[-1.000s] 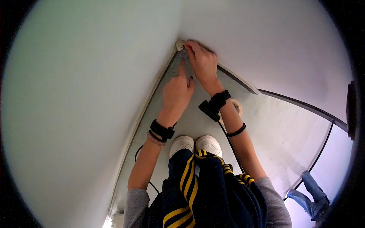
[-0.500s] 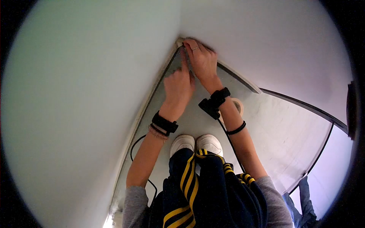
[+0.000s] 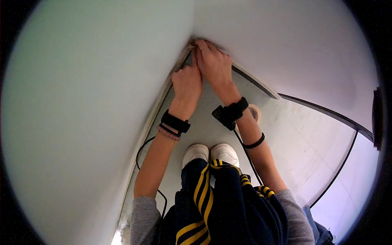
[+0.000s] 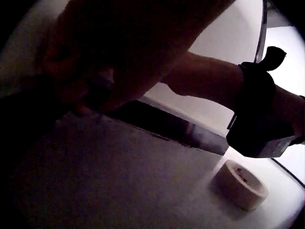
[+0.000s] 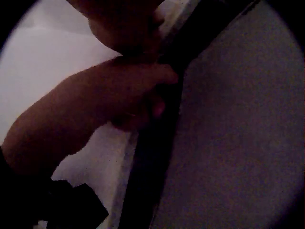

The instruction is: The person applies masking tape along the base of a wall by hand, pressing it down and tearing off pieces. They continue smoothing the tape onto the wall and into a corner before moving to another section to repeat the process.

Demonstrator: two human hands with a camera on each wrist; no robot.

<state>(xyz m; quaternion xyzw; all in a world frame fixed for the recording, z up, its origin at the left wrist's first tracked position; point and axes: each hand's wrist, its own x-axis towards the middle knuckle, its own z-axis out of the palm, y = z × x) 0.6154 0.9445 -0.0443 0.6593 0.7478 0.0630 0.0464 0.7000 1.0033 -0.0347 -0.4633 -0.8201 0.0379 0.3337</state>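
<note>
Both hands meet low in the corner where two pale walls join. The right hand reaches its fingers into the corner, by the pale skirting with its dark strip; its fingertips are partly hidden. Just beside and below it, the left hand points its index finger up at the corner, against the right hand's fingers, with the other fingers curled. In the right wrist view the left hand touches the dark strip. The left wrist view is dark; whether anything is held cannot be told.
A roll of tape lies on the grey floor, beside the right forearm. Two white shoes stand below the hands. Black cables run along the arms. Blue cloth shows at lower right.
The left hand has moved up to the corner and now meets the right hand, which has shifted slightly up and left. The blue-clad legs at lower right have mostly moved out of view.
</note>
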